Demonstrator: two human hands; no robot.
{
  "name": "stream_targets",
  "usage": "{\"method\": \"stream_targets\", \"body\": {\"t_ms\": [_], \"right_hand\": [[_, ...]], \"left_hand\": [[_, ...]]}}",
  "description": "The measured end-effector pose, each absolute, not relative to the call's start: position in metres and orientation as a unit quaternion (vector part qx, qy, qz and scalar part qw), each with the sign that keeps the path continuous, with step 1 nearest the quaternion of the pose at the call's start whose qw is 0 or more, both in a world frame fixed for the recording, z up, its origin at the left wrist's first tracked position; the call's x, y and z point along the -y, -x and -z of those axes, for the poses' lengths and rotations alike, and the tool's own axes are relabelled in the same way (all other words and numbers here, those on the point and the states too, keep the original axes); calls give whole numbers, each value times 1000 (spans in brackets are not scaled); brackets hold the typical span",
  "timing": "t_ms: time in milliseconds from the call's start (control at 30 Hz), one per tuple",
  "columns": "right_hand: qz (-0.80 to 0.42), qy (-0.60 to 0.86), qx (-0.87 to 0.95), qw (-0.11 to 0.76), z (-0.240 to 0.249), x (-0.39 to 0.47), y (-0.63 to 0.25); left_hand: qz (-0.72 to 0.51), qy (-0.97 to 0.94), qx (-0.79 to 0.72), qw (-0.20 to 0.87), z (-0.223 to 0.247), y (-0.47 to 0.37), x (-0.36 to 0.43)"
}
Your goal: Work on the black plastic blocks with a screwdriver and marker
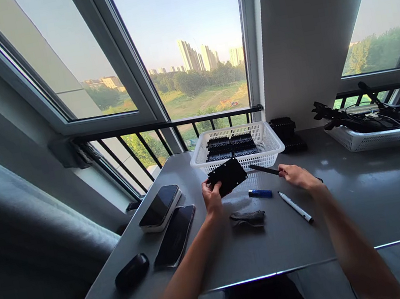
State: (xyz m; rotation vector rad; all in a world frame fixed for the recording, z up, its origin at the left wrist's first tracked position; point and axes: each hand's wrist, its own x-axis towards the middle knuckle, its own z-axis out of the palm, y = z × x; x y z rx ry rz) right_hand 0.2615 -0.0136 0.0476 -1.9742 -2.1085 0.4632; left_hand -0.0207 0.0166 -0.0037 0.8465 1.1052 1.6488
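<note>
My left hand (213, 196) grips a flat black rectangular plate (230, 175) with small holes or notches along its edges, tilted above the table. My right hand (297, 175) is closed around a slim black stick-like tool (263, 169). Its tip points left toward the plate, with a small gap between them. What kind of tool it is I cannot make out. Below the hands lie a blue cylinder (260, 193), a white marker (295, 207) with a dark end, and a crumpled grey cloth (248, 219).
Behind the plate stands a white basket (274, 142) holding several black ribbed parts (231, 147). More black parts (284, 134) are stacked beside it. At right, another white basket (372, 138) holds black devices and cables. A mouse (132, 272), phone (174, 236) and dark-topped white box (161, 208) lie left.
</note>
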Motion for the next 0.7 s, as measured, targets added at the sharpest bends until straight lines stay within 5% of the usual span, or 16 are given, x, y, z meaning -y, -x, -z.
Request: {"method": "stream_targets", "body": {"t_ms": [700], "right_hand": [[-43, 649, 657, 381, -22, 4, -232]], "left_hand": [[-633, -437, -446, 457, 14, 3, -8]]}}
